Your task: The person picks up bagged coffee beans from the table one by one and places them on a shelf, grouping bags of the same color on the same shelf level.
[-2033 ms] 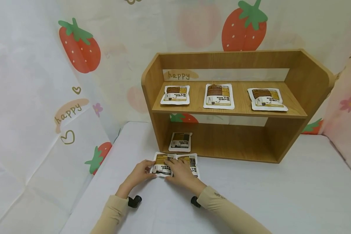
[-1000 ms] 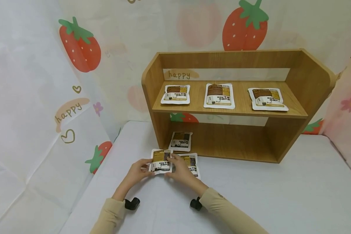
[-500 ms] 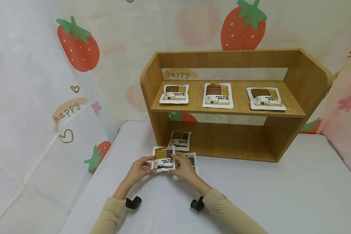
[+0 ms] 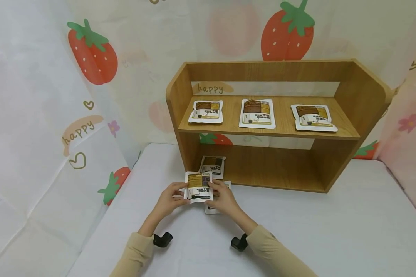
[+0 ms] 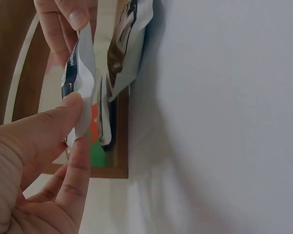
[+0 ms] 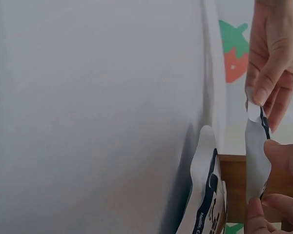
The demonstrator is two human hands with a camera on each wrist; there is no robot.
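Both hands pinch the side edges of a white food pouch [image 4: 198, 187] with a gold-and-dark printed front. My left hand [image 4: 170, 199] has thumb and fingers at its left edge, my right hand [image 4: 225, 199] at its right edge. In the left wrist view the pouch [image 5: 83, 83] is seen side-on, raised off the white cloth. A second pouch [image 4: 212, 210] lies on the table in front of the shelf, largely covered by the held pouch and right hand. Just behind, a darker pouch [image 4: 213, 166] lies on the lower shelf at its left end.
A two-tier wooden shelf [image 4: 274, 165] stands at the back of the table [image 4: 298, 227]. Its upper board carries three pouches: a left one [image 4: 206, 112], a middle one [image 4: 257, 114] and a right one [image 4: 314, 117]. Strawberry-print sheets [image 4: 142, 77] hang behind.
Two seconds ago the pouch lay on the table beside the second one. Both hands have lifted it and carried it right and toward the shelf, so it now overlaps the second pouch in view.
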